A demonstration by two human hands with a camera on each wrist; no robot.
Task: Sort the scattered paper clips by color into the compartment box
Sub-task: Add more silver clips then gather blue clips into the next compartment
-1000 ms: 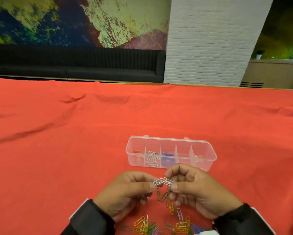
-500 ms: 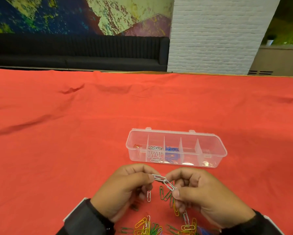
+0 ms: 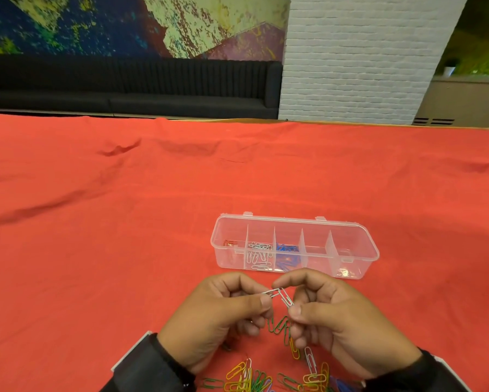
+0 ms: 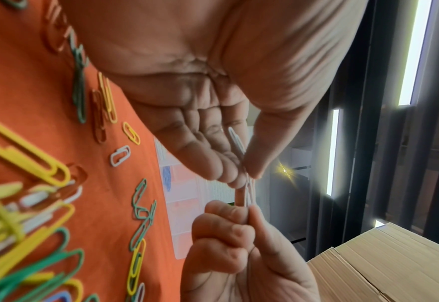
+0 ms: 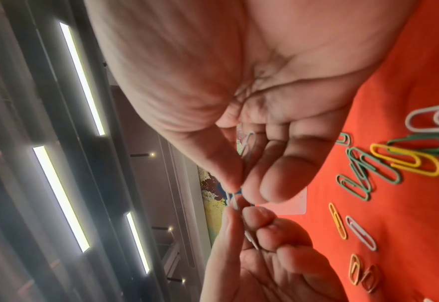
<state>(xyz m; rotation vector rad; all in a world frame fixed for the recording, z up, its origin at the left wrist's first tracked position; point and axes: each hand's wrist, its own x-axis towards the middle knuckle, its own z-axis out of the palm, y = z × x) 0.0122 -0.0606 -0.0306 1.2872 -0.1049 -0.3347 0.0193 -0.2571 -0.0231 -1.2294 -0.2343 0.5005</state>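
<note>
I pinch two linked white paper clips between my left hand and right hand, just before the compartment box; they seem light, springy and slippery, so I hold the outer loops.

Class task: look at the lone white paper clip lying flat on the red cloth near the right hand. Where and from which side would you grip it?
Probably pinch the white paper clip across its long sides from above: it lies flat on the cloth, apart from the tangled green clips.
</note>
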